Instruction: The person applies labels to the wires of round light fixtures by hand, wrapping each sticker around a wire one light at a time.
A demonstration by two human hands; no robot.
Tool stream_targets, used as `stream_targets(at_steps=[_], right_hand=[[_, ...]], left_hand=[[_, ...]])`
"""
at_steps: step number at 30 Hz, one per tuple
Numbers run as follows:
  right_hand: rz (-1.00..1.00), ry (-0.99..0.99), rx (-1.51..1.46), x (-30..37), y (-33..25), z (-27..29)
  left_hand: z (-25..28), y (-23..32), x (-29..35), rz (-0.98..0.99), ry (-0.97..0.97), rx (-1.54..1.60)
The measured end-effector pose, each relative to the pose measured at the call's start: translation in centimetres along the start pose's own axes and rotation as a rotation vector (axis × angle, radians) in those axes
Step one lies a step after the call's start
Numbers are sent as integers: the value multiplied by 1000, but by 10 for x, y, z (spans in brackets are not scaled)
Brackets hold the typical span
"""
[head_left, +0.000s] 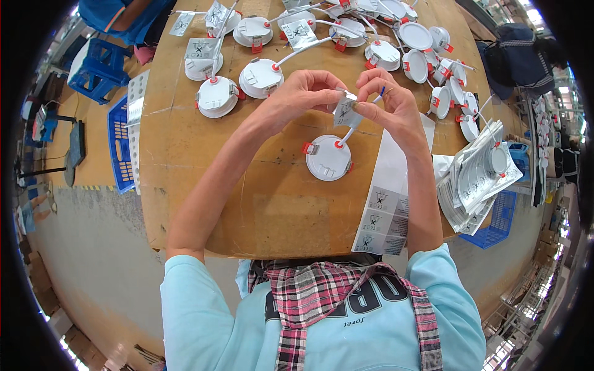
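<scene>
A round white downlight [327,163] with red-ended clips lies on the table in front of me. Its short white cable [350,134] rises from a red grommet toward my fingers. A silvery printed label [344,115] sits against that cable and looks partly folded about it. My left hand [309,93] pinches the upper edge of the label between thumb and fingers. On the other side, my right hand [396,110] is closed on the label and cable, thumb pressed to the label. A blue wire end pokes out near the right fingers.
Several similar downlights [261,77] spread over the far part of the wooden table [278,213], some with labels on their cables. A label sheet [387,213] lies beneath my right forearm. At right stands a label stack [470,179] with a downlight on it. Blue baskets [119,145] flank the table.
</scene>
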State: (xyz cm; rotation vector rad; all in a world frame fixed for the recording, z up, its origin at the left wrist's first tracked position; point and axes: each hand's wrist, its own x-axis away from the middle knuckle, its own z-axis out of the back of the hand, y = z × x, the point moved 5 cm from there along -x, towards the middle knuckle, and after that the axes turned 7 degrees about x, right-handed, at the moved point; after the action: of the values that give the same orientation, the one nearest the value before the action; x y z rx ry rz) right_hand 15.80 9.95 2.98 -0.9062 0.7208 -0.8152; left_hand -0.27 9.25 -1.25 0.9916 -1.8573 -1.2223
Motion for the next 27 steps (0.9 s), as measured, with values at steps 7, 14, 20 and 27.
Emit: stream_targets(at_steps=[7,14,20,27], right_hand=[[-76,6,-118,0,5,-2],[-17,-34,-262,-5,1,-8],[1,38,-178,4,10,9],[112,-41,-170,0,3,-4]], left_hand=[[4,3,6,-81,157,-7],[9,1,10,-92,240,36],[-8,-24,-15,-164,214,95],[-3,-32,-9,-115,140,70]])
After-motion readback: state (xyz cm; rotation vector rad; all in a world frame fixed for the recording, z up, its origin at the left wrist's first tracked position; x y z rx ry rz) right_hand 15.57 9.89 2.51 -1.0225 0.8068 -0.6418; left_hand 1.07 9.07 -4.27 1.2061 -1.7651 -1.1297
